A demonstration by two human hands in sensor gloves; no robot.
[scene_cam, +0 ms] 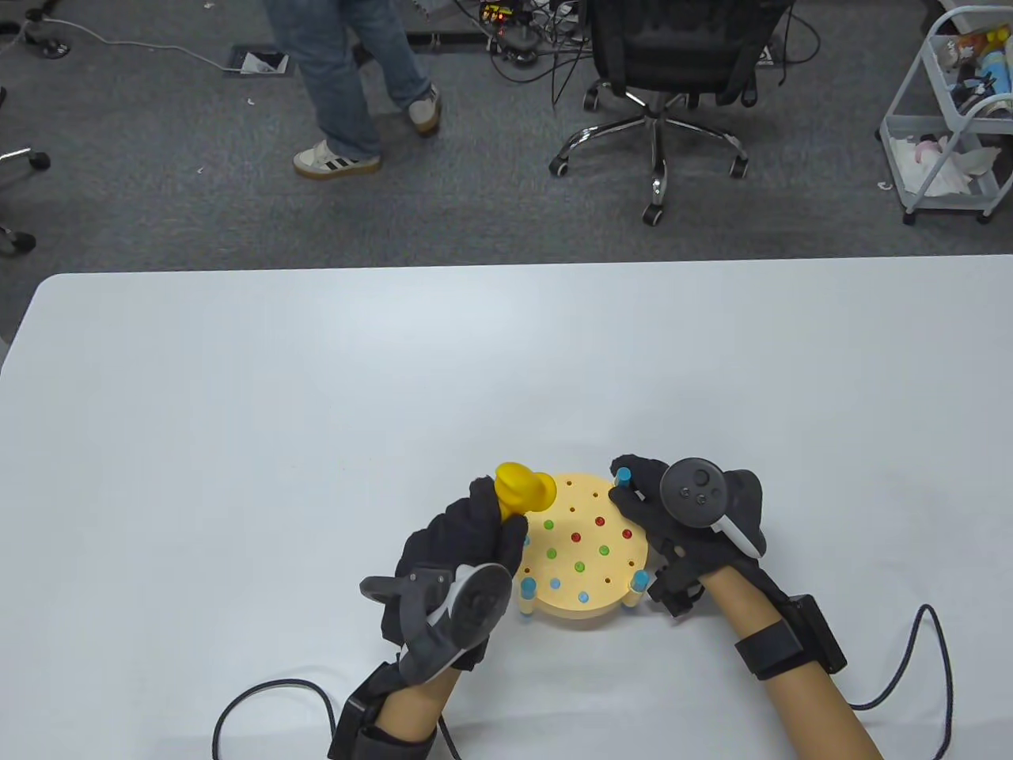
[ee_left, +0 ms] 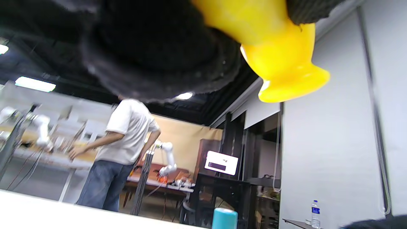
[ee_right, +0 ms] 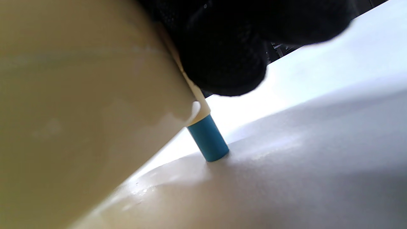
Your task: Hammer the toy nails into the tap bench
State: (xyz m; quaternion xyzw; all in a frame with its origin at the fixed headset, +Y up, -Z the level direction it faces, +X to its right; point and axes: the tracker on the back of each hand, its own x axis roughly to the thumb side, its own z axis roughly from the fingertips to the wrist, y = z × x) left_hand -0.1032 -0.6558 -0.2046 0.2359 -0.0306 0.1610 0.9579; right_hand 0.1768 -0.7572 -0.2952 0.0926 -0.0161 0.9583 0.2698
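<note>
A round cream tap bench (scene_cam: 586, 609) stands on the white table near the front, with red, green and blue nail heads on its top and blue legs at its rim. My left hand (scene_cam: 467, 546) grips a yellow toy hammer (scene_cam: 525, 489), whose head is over the bench's far left edge. In the left wrist view the hammer (ee_left: 273, 54) juts out from under my gloved fingers (ee_left: 159, 51). My right hand (scene_cam: 673, 514) holds the bench's right rim, fingers by a blue leg top (scene_cam: 623, 476). The right wrist view shows the bench's cream side (ee_right: 79, 105) and a blue leg (ee_right: 208, 141) on the table.
The white table (scene_cam: 316, 412) stretches wide to the left and back. Glove cables (scene_cam: 261, 704) trail off the front edge. Beyond the table stand an office chair (scene_cam: 665, 71), a person's legs (scene_cam: 348, 87) and a wire cart (scene_cam: 957, 119).
</note>
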